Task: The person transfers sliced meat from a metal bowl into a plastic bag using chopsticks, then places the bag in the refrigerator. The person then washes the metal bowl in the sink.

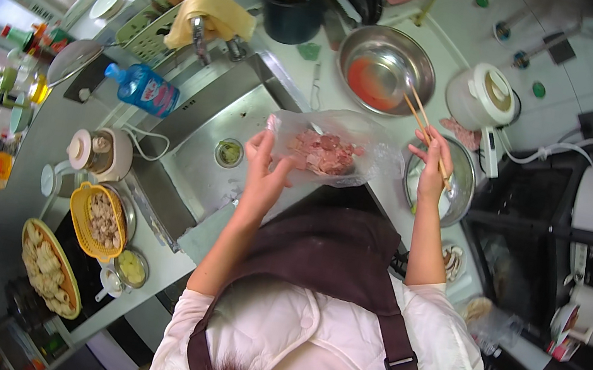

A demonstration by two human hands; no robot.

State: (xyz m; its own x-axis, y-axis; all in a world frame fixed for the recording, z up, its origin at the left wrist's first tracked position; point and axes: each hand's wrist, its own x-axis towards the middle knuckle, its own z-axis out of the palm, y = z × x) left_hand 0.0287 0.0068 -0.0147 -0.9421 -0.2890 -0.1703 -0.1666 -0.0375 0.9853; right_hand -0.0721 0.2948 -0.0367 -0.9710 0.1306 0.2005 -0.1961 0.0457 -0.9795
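Note:
My left hand (267,165) grips the edge of a clear plastic bag (384,155) that holds pieces of raw meat (325,153). The bag hangs over the near rim of the counter, between my two hands. In my right hand (435,158) is a pair of wooden chopsticks (416,111), their tips pointing up and left at the large steel bowl (349,47), which has reddish liquid (372,83) in it. Under my right wrist stands a second metal bowl (467,181) with whitish contents, partly hidden by the arm.
The steel sink (194,182) lies left of the bag. A blue detergent bottle (144,90) and a yellow basket (76,207) of food pieces stand farther left. A white electric pot (478,98) is at the upper right, with mushrooms (453,261) near my right elbow.

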